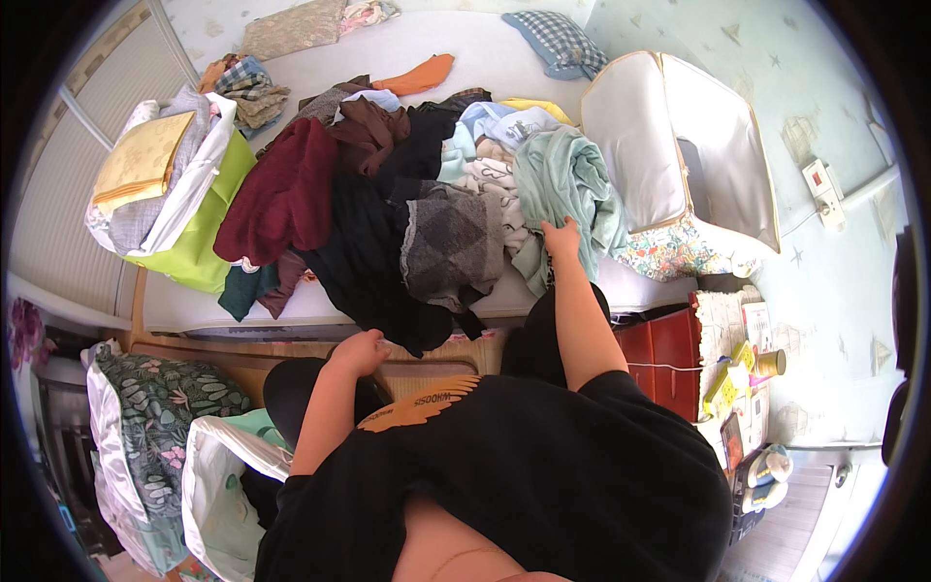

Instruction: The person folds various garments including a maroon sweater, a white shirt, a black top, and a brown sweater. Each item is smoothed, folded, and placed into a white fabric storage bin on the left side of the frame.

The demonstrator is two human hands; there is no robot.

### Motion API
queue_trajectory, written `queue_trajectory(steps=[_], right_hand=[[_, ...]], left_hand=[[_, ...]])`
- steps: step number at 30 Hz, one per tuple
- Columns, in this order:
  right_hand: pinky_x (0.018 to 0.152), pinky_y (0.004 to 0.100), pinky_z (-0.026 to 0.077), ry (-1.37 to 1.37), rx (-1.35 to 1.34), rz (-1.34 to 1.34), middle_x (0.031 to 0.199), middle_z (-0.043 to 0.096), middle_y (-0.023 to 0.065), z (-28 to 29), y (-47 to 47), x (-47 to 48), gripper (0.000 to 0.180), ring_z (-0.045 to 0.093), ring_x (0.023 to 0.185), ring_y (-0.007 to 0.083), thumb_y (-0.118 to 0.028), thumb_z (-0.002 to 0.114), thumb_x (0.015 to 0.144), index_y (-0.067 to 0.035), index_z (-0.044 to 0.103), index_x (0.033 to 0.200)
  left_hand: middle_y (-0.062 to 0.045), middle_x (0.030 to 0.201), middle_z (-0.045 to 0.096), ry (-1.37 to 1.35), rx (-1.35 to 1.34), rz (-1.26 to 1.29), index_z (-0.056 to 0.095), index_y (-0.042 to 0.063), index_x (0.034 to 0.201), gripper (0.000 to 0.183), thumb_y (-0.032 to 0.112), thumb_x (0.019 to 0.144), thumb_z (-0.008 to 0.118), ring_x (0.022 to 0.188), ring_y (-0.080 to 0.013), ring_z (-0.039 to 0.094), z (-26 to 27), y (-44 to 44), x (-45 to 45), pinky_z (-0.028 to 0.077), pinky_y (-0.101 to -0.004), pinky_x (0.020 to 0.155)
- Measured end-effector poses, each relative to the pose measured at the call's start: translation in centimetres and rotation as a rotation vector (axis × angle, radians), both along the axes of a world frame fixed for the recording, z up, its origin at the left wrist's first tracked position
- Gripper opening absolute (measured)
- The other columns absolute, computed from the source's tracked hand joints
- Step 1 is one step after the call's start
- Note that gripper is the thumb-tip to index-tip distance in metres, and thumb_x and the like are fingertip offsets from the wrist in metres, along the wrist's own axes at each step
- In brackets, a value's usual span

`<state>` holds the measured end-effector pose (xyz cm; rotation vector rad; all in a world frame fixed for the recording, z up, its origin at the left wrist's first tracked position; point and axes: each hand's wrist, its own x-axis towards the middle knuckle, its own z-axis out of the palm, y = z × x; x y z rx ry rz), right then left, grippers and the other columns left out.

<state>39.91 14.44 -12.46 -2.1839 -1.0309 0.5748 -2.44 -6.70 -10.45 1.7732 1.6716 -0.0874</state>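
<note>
My right hand [562,238] grips the near edge of a pale green plush garment [560,174] at the right of a clothes heap on the bed. Above my left knee, my left hand [358,353] is near the lower end of a black garment [364,269]; its curled fingers are partly hidden, and no cloth shows in them. Between the hands lies a grey argyle knit garment [454,247]. A maroon fleece garment [284,193] lies to the left, with a brown garment [371,134] behind it. White printed cloth [494,178] touches the green garment.
A lime-green storage bag [218,218] full of folded textiles stands at the left. At the right is an opened white-lined fabric box [633,145]. Two more bags, one dark floral [174,393] and one white-lined [200,473], stand beside me. A red cabinet [662,360] is at my right.
</note>
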Motion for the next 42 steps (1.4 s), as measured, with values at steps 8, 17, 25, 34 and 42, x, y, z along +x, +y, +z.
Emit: queue_trajectory(steps=[8,17,25,34,42], right_hand=[[0.097,0.0376,0.044,0.085,-0.069,0.331,0.124,0.06,0.0192,-1.0,-1.6,-1.6,0.063,0.057,0.115,0.0308,-0.036,0.073,0.077,0.002,0.057,0.124],[0.096,0.0401,0.045,-0.004,-0.199,0.541,0.121,0.061,0.0222,-1.0,-2.1,-3.4,0.056,0.057,0.113,0.0347,-0.036,0.068,0.08,0.0,0.059,0.122],[0.099,0.0397,0.043,-0.177,-0.102,0.696,0.121,0.06,0.0209,-0.3,-4.4,-4.3,0.05,0.054,0.116,0.0348,-0.037,0.069,0.081,-0.002,0.062,0.117],[0.095,0.0411,0.045,-0.182,-0.273,0.743,0.12,0.06,0.0223,0.4,-4.2,-3.2,0.05,0.057,0.112,0.0365,-0.037,0.068,0.083,-0.003,0.061,0.119],[0.095,0.0414,0.045,-0.17,-0.231,0.886,0.121,0.06,0.0195,0.0,-4.5,-4.8,0.048,0.057,0.112,0.0347,-0.034,0.065,0.085,-0.004,0.059,0.121]], left_hand=[[-0.017,0.12,0.062,0.01,-0.099,-0.023,0.056,0.006,0.126,0.048,0.034,0.086,0.062,0.112,-0.0341,0.058,1.0,1.8,2.2,0.046,-0.0422,0.094],[-0.017,0.118,0.063,0.028,-0.063,-0.041,0.055,0.007,0.126,0.048,0.035,0.087,0.062,0.111,-0.0342,0.059,-0.5,2.0,2.2,0.047,-0.0424,0.093],[-0.018,0.115,0.064,0.029,-0.024,-0.008,0.056,0.005,0.124,0.048,0.034,0.086,0.062,0.109,-0.0348,0.059,-0.2,1.5,1.5,0.047,-0.0424,0.092],[-0.018,0.117,0.062,0.049,-0.065,-0.039,0.056,0.006,0.124,0.048,0.035,0.087,0.062,0.11,-0.0346,0.059,-0.2,1.9,2.1,0.048,-0.0431,0.092],[-0.016,0.109,0.066,0.058,-0.043,-0.095,0.054,0.004,0.127,0.051,0.034,0.086,0.063,0.103,-0.0334,0.062,0.8,2.2,3.1,0.049,-0.041,0.087]])
